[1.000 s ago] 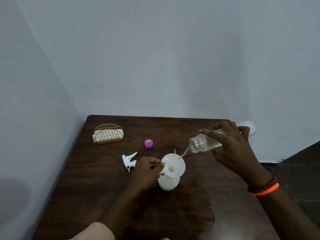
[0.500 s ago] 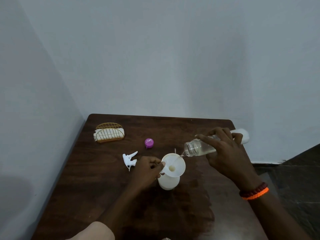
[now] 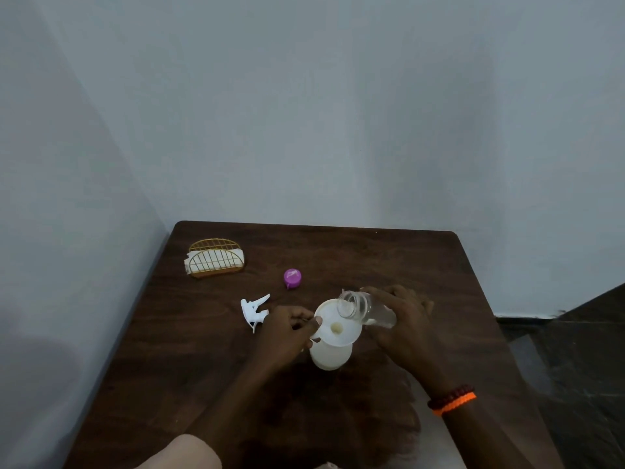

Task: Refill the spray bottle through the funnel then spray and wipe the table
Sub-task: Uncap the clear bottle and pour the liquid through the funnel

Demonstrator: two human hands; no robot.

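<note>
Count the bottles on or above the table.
2: a white plastic spray bottle standing under the white funnel, and a clear plastic bottle tilted over it in the right hand.

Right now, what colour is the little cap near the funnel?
Purple: the little cap shows best in the head view.

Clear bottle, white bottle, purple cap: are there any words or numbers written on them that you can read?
None can be read.
Clear bottle: no label shows.
White bottle: plain, no print shows.
Funnel: plain white.
Purple cap: a small raised mark, too blurred to read.
Spray head: nothing readable.
Napkin holder: no writing.
</note>
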